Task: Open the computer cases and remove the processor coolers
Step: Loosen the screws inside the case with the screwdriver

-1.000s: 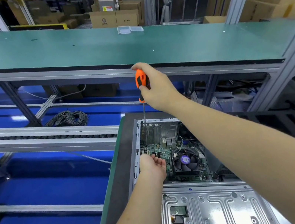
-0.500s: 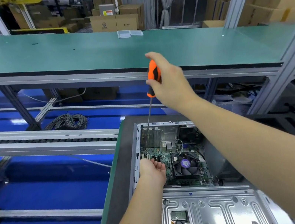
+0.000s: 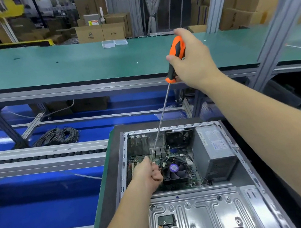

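**Screwdriver reaches into the open case**

The case (image 3: 184,167) lies open on the surface (image 3: 106,190). The cooler (image 3: 175,169) sits in the middle of the case. The right hand (image 3: 192,61) grips the screwdriver (image 3: 175,58) high above the cooler. The left hand (image 3: 150,175), just left of the cooler, is curled around the shaft's low end.
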`<state>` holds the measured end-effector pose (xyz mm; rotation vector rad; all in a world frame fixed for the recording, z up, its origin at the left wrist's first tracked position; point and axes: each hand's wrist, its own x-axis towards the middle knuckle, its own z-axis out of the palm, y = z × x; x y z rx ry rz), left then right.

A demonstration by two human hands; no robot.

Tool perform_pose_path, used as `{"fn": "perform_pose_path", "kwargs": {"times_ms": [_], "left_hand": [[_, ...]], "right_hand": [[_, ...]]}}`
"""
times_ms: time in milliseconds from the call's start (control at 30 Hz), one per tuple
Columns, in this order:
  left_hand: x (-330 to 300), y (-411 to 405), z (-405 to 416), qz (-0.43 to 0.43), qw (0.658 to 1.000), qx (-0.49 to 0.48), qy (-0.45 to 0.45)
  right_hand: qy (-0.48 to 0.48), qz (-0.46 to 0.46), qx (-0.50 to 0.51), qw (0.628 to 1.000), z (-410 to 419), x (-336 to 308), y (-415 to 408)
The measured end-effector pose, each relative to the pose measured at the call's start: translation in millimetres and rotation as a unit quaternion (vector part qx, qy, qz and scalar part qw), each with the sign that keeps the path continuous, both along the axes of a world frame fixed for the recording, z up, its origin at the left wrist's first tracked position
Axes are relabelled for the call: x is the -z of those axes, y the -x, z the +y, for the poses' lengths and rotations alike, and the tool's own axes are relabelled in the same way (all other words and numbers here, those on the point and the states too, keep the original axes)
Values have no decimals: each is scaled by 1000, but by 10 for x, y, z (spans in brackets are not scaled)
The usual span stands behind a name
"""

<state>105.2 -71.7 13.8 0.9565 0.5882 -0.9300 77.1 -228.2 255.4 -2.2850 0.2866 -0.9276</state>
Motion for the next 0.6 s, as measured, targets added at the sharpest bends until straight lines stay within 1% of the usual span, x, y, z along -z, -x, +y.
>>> {"fn": "perform_pose_path", "kwargs": {"times_ms": [67,200,300,400,500,600], "left_hand": [[10,-2,4,-16,1000,-2,-19],[-1,-4,8,3,999,-37,40],[-65,32,-21,1,997,-62,45],[-199,118,-111,-17,994,-93,56],[-366,238,-284,-25,991,-101,79],[-496,388,-439,-18,992,-81,99]], "right_hand": [[-3,-28,19,999,-84,-94,91],[-10,-56,25,998,-236,-224,300],[-12,-72,8,997,-330,-285,445],[-47,-89,-4,995,-418,-389,548],[-59,-76,-8,995,-536,-411,634],[-93,-61,-11,994,-707,-268,666]]}}
